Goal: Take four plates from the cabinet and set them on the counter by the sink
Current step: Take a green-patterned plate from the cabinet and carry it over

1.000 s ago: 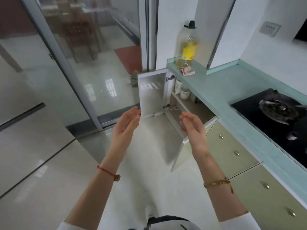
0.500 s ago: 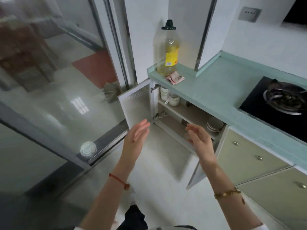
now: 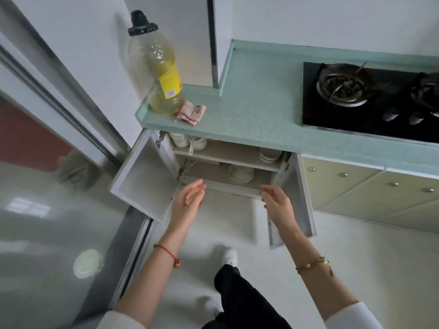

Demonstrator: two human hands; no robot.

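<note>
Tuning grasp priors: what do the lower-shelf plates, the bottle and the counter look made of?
Plates: likely glazed ceramic, white and glossy with a faint green pattern.
Bottle: clear plastic, see-through with yellow liquid, black cap.
Counter: pale green, speckled, matte; stone or composite, cannot tell which.

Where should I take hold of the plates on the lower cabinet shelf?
Likely by the rim of the plates, left hand and right hand on opposite sides, coming straight in from the open front. They lie flat, so only the edge offers a hold.
</note>
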